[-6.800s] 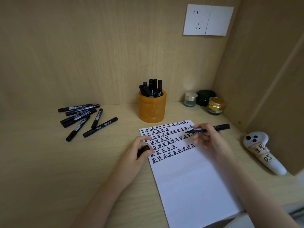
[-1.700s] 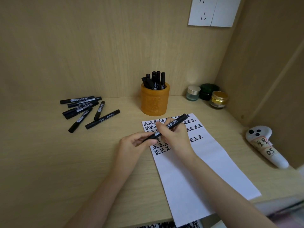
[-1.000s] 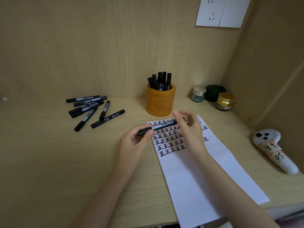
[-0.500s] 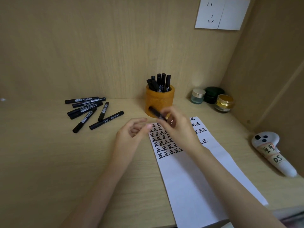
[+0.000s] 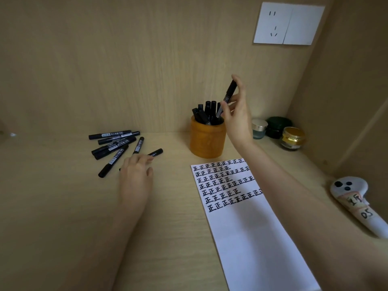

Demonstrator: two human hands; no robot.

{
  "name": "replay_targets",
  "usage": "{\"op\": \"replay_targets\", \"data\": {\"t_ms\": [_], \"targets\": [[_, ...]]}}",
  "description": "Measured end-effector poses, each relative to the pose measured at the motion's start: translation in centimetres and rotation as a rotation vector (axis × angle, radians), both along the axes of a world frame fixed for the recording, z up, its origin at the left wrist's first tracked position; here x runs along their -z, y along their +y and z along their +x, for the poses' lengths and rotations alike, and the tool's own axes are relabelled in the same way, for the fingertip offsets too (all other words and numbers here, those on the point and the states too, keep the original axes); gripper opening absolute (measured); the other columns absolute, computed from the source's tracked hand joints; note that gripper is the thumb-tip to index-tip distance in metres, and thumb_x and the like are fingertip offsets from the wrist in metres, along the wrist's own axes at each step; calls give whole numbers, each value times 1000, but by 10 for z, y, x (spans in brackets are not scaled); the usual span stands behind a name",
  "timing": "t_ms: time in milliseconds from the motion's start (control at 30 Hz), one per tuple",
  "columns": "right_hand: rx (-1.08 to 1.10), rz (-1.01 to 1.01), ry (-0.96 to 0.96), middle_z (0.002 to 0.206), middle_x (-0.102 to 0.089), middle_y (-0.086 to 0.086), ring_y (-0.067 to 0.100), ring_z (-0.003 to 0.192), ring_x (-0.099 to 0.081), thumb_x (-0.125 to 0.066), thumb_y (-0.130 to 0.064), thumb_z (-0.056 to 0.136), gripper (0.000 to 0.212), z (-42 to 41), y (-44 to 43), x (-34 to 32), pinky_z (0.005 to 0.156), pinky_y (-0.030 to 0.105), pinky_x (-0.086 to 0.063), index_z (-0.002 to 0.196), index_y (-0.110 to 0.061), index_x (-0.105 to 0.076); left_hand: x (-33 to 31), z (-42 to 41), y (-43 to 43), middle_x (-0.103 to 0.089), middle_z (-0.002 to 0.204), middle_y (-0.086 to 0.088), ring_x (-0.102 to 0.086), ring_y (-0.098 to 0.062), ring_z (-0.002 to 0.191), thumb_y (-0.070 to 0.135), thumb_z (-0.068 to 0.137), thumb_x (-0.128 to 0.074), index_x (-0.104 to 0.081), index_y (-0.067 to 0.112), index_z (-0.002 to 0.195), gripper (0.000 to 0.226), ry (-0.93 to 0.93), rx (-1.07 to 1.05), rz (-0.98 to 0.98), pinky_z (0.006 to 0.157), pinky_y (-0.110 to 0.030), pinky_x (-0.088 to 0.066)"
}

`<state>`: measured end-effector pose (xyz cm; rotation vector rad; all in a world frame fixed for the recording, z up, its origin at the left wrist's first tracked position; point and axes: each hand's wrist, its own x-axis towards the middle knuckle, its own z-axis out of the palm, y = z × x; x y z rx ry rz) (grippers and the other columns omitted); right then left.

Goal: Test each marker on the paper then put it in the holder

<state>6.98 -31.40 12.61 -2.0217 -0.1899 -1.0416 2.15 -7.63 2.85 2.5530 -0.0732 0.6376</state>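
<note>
Your right hand (image 5: 236,116) is raised over the orange holder (image 5: 207,141), thumb and fingertips pinched on a black marker (image 5: 228,95) that tilts steeply, its lower end just above the markers already standing in the holder (image 5: 206,113). Your left hand (image 5: 136,175) lies on the desk (image 5: 63,206) to the left, its fingertips resting on a loose marker (image 5: 156,152) with the thumb held apart from it, so nothing is clamped there. Beyond that hand lies the pile of untested markers (image 5: 114,141). The paper (image 5: 252,238) sits in front of the holder, its upper part covered with rows of black characters. Three small jars (image 5: 278,127) stand in the back right corner, and a white controller (image 5: 352,198) lies along the right edge.
</note>
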Motion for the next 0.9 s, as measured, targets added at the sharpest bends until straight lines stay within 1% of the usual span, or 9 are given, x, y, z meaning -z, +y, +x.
{"op": "replay_targets", "data": {"t_ms": [67, 167, 233, 300, 400, 500, 567, 800, 900], "targets": [[-16, -18, 49, 88, -56, 6, 19, 76, -60, -51, -3, 95, 62, 4, 1, 5, 74, 36, -55, 147, -26, -27, 2, 3, 2, -58, 119, -10, -48, -27, 114, 4, 86, -56, -61, 10, 117, 32, 9, -14, 47, 99, -40, -36], [-20, -53, 107, 109, -60, 8, 20, 90, -62, -50, -7, 96, 51, 9, 0, 14, 82, 35, -54, 143, -24, -38, 5, 8, 5, -58, 123, -12, -47, -28, 116, 6, 87, -56, -58, 8, 121, 35, 26, -28, 94, 100, -41, -36], [14, -97, 145, 119, -55, 9, 20, 93, -60, -49, -13, 98, 38, 12, -2, 19, 87, 38, -53, 135, -19, -50, 7, 10, 6, -57, 125, -14, -46, -30, 118, 10, 88, -56, -55, 7, 125, 37, 49, -54, 130, 101, -41, -36], [29, -119, 167, 122, -48, 8, 15, 91, -57, -49, -14, 98, 35, 12, -3, 23, 88, 33, -52, 133, -17, -55, 8, 11, 7, -57, 125, -16, -46, -31, 118, 12, 89, -55, -54, 6, 127, 38, 66, -78, 140, 101, -42, -36], [63, -177, 141, 128, -42, 10, 19, 106, -54, -50, -15, 98, 38, 10, -3, 26, 90, 27, -47, 136, -16, -53, 7, 13, 8, -56, 122, -18, -45, -32, 115, 13, 90, -54, -53, 5, 127, 38, 65, -108, 171, 98, -42, -37], [101, -235, 174, 131, -37, 12, 20, 123, -35, -51, -16, 97, 46, 7, -4, 25, 93, 15, -25, 143, -19, -44, 9, 15, 8, -53, 120, -20, -44, -33, 113, 13, 90, -54, -52, 4, 128, 39, 63, -122, 177, 97, -42, -37], [77, -216, 204, 134, -33, 12, 18, 124, -30, -51, -16, 98, 52, 2, -4, 27, 91, 11, -19, 147, -21, -36, 11, 16, 8, -52, 118, -21, -46, -33, 109, 11, 90, -55, -51, 2, 128, 39, 70, -127, 152, 95, -42, -39], [50, -116, 126, 125, -37, 4, 8, 113, -36, -50, -14, 96, 47, -29, 2, 45, 94, 20, -32, 142, -17, -40, 10, 12, 8, -55, 107, -17, -50, -29, 100, 12, 90, -57, -60, 4, 116, 28, 73, -85, 90, 87, -39, -41], [10, 1, 139, 113, -43, -1, 12, 101, -47, -49, -19, 97, 38, -48, 9, 52, 86, 23, -42, 135, -20, -47, 2, 5, 1, -55, 108, -15, -50, -27, 99, 12, 93, -53, -58, 6, 119, 27, 29, -27, -66, 84, -38, -42]]}}
